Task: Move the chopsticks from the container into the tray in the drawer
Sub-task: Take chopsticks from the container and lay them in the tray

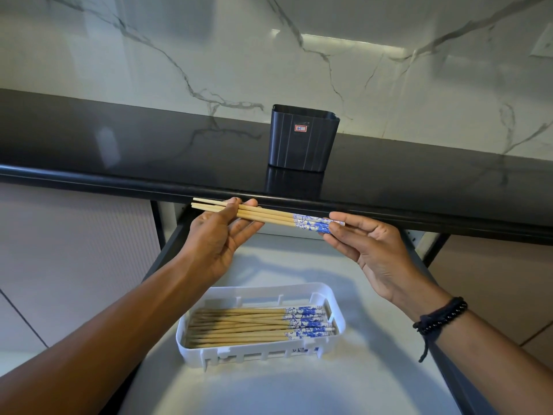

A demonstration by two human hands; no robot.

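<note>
At the centre of the frame, the left hand (220, 235) grips the plain wooden ends of a bundle of chopsticks (269, 215), thumb curled over the top and fingers extended beneath. The right hand (369, 245) pinches the opposite, blue-and-white patterned ends between its fingertips. The bundle lies roughly level, running from centre-left to centre-right, just in front of the rounded counter edge and above the open drawer (374, 354). A dark beaded bracelet (441, 317) sits on the right wrist. Below the hands, at lower centre, a white tray (269, 353) rests on the pale drawer floor. It holds stacked chopsticks (239, 326) laid lengthwise, patterned ends toward the right. Above the hands, at upper centre, the black container (303, 139) stands upright on the glossy black counter (149, 157), a small red-bordered sticker (300, 128) on its front face; its interior cannot be seen from this angle. Behind the counter, a white marble-veined backsplash (329, 70) fills the top of the frame.
</note>
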